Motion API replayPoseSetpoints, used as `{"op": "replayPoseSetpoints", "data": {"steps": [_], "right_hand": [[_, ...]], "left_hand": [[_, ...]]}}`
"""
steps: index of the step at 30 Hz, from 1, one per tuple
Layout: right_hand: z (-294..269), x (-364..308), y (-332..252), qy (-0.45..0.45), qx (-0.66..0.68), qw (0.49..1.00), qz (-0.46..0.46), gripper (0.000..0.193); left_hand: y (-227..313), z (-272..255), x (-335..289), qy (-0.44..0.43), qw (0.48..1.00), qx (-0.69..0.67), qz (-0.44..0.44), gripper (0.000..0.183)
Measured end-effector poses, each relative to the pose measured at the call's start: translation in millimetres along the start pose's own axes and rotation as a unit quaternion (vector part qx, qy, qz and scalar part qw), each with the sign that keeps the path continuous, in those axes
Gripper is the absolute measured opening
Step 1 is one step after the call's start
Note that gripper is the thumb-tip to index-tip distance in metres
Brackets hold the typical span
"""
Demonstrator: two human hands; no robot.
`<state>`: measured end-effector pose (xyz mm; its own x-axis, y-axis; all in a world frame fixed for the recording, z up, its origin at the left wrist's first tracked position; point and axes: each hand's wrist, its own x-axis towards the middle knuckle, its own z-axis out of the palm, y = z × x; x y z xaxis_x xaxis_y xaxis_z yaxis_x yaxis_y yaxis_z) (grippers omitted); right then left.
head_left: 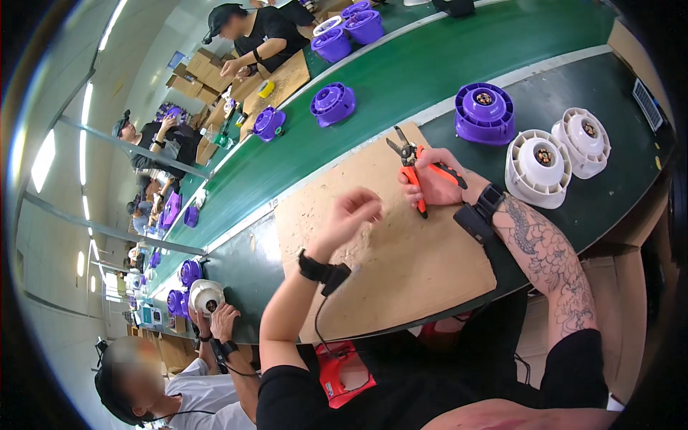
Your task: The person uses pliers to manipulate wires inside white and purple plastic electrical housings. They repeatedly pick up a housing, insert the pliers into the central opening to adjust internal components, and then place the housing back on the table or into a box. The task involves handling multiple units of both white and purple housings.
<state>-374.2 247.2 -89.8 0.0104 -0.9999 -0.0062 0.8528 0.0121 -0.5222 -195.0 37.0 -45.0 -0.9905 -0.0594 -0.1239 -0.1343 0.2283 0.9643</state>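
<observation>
My right hand (438, 179) grips a pair of wire-stripping pliers (411, 172) with orange-and-black handles, their jaws parted and pointing away from me. My left hand (355, 216) hovers over the cardboard sheet (416, 265) with its fingers curled in; whatever it may hold is hidden. To the right of the pliers stands a purple round fan-like housing (484, 115) with a ribbed rim. Beside it, two white housings of similar shape, a nearer one (539, 168) and a farther one (584, 140), show wires at their centres.
Beyond the cardboard runs a green conveyor belt (401, 79), carrying purple housings (333, 104). At left, a co-worker's hands (223, 322) touch a white housing (206, 295). Another person (265, 43) works across the belt. A cardboard box (609, 315) stands beside my right arm.
</observation>
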Motion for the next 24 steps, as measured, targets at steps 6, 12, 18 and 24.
{"op": "replayPoseSetpoints", "data": {"steps": [6,12,18,24], "right_hand": [[10.0,-11.0,-8.9,0.007,-0.073,0.994,-0.075,0.028],[83.8,-84.8,23.9,0.084,-0.334,0.901,-0.264,0.021],[83.6,-253.0,103.2,0.133,-0.373,0.870,-0.293,0.049],[79.0,-456.8,241.4,0.619,-0.296,0.725,-0.065,0.056]], "left_hand": [[-39.5,30.1,7.0,0.049,0.997,-0.029,0.057,0.009],[-50.4,30.2,6.8,0.137,0.978,-0.158,-0.001,0.003],[-66.6,8.7,3.9,0.110,0.972,-0.192,0.077,0.002],[-63.9,20.5,13.4,0.097,0.980,-0.157,0.078,0.008]]}}
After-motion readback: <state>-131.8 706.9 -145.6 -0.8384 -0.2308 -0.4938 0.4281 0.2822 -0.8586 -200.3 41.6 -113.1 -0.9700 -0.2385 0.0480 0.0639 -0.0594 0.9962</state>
